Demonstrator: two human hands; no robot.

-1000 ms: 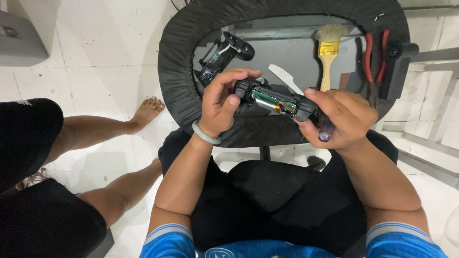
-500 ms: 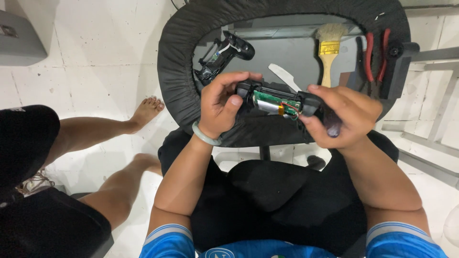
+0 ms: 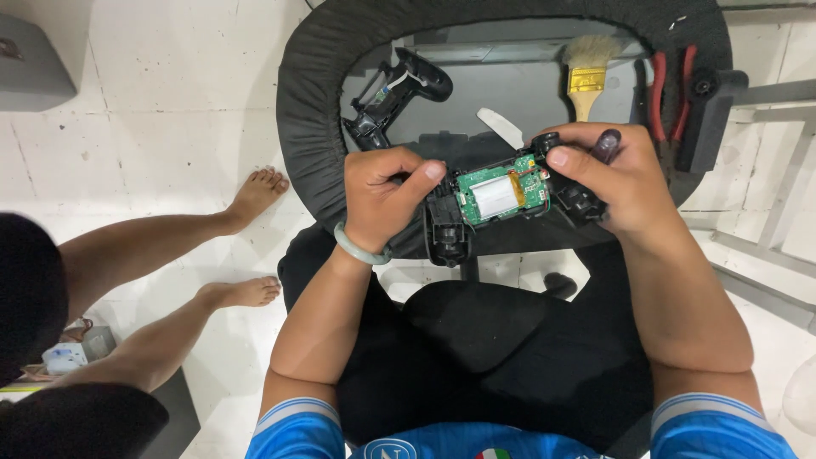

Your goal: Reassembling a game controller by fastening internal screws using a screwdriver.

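both hands raised together, left hand [image 3: 382,197] curled, right hand [image 3: 614,183] gripping

We counted two controller halves, one opened [image 3: 501,200] and one shell [image 3: 399,93], one brush [image 3: 585,76], one pair of pliers [image 3: 667,85], and one white pick [image 3: 501,127].

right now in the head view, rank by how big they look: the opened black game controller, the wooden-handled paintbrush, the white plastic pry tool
1. opened black game controller with green circuit board
2. wooden-handled paintbrush, though it lies farther from the camera
3. white plastic pry tool, partly hidden
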